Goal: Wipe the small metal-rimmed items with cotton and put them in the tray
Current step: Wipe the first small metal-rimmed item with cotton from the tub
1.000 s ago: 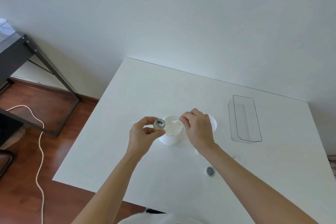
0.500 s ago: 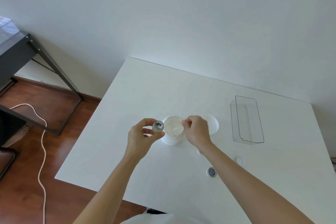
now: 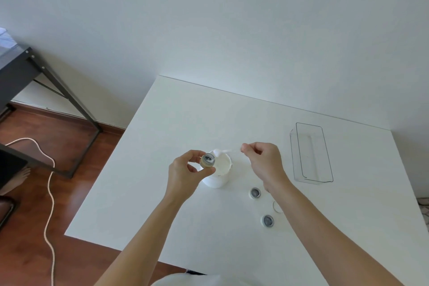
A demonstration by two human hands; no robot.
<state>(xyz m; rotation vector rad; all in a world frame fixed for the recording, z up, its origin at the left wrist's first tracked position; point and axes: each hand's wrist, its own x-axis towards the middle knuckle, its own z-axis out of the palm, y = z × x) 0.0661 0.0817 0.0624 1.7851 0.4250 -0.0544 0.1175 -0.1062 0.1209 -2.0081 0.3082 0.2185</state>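
A room in a home is suggested, seemingly a plain spare room or study. A white table (image 3: 185,123) is set against a bare white wall (image 3: 209,18), over a reddish wood-plank floor (image 3: 27,227) edged with a skirting board (image 3: 58,112) at 9 o'clock. At 9 to 10 o'clock a dark metal-framed desk (image 3: 21,72) is seen, a pale cable (image 3: 50,193) is trailed across the boards below it, and a bare foot (image 3: 16,180) is rested on the floor at the left edge, which fits a domestic setting rather than a workplace.
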